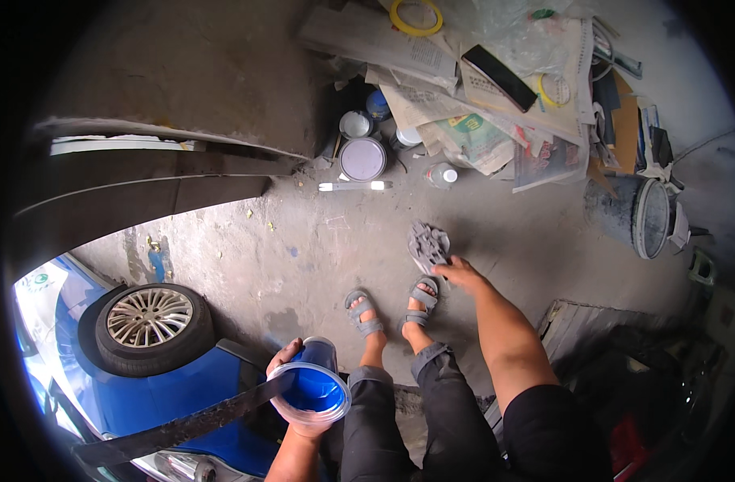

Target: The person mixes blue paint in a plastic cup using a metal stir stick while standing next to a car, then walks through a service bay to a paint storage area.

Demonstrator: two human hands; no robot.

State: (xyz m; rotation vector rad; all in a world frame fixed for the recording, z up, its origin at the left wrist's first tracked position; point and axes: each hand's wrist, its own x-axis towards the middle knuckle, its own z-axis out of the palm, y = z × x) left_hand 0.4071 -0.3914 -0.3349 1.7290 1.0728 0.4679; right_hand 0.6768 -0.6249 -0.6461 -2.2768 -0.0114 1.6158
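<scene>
My left hand [289, 423] is closed round a clear plastic cup [335, 411] with bright blue paint [313, 390] in it. Just beyond its rim shows a second blue-tinted cylinder [322, 350], partly hidden by the cup. A long dark strip [199, 418] crosses from the lower left to the cup's rim; whether it touches the paint is unclear. My right hand [461, 274] has its fingers closed at the lower edge of a grey crumpled bundle [427, 243] with a pale rim, above my right sandal. Its exact kind I cannot make out.
A blue car with a wheel [149, 316] stands at left. Ahead are paint tins [362, 159], a small bottle [441, 175] and a flat brush-like tool [355, 186]. Newspapers [480, 120] bear a phone [500, 78] and yellow tape [416, 16]. A bucket [620, 210] lies tipped at right.
</scene>
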